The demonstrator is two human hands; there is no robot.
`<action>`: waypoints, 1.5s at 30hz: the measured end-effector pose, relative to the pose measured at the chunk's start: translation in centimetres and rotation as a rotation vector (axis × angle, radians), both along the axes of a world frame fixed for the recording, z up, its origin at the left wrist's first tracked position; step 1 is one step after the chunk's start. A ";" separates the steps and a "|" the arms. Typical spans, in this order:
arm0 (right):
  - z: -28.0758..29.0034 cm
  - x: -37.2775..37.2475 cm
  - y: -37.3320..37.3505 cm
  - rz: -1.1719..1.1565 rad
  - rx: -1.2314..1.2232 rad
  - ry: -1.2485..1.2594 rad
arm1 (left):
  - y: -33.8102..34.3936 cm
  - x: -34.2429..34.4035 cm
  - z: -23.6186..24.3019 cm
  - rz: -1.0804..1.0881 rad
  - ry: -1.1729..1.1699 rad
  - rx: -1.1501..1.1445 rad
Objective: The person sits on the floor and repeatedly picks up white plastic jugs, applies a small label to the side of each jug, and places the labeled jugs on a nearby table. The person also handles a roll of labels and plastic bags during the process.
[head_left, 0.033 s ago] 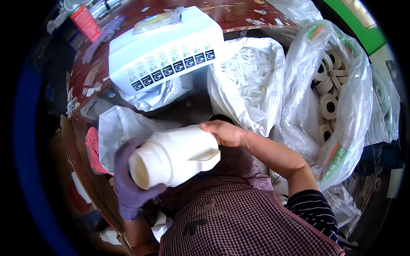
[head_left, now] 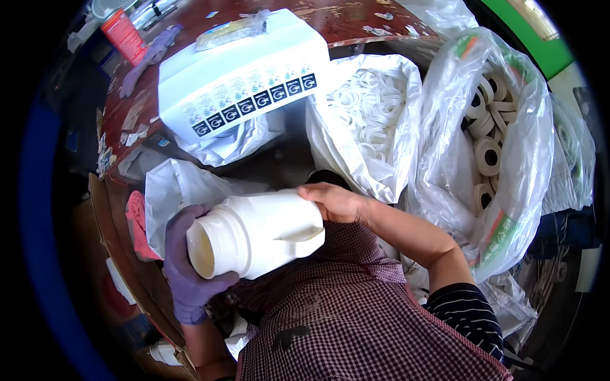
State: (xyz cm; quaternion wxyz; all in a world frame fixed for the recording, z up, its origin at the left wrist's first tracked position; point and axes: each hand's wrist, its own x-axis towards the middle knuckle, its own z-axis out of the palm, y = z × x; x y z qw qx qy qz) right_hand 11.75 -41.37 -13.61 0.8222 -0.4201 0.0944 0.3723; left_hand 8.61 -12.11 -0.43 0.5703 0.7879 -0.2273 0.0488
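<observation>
A white plastic jug [head_left: 267,232] with a side handle [head_left: 298,244] lies on its side in front of my chest. Its wide, ridged open mouth [head_left: 202,249] faces left. My left hand [head_left: 184,270], in a purple glove, wraps round the mouth end, thumb below the rim and fingers above. At the other end, my bare right hand [head_left: 335,202] grips the jug's base; some of its fingers are hidden behind it.
White sacks stand ahead, one full of white plastic rings [head_left: 368,105]. A clear bag [head_left: 438,152] at right holds white rolls [head_left: 488,155]. Sheets of labels [head_left: 248,76] lie over the dark red table's [head_left: 356,16] edge. A red can [head_left: 124,37] and purple glove [head_left: 149,60] sit far left.
The jug has shifted slightly to the left, together with my left hand. Both hands keep their hold on it.
</observation>
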 end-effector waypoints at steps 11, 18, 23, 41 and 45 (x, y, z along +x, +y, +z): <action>1.6 6.8 -10.1 -0.366 -1.308 -1.212 | -0.4 3.8 -3.0 0.097 0.142 -0.047; -3.8 16.3 -16.6 -0.048 -1.967 -1.547 | -0.8 3.7 -4.3 0.264 0.214 -0.253; -6.1 16.3 -18.6 0.005 -2.072 -1.601 | -1.0 2.8 -2.1 0.283 0.095 -0.175; 4.9 11.4 -11.2 -0.528 -1.599 -1.564 | -3.6 5.9 -7.8 0.164 0.439 -0.030; 8.2 11.3 -7.1 -0.554 -1.382 -1.645 | -3.4 5.4 -11.4 0.272 0.279 0.046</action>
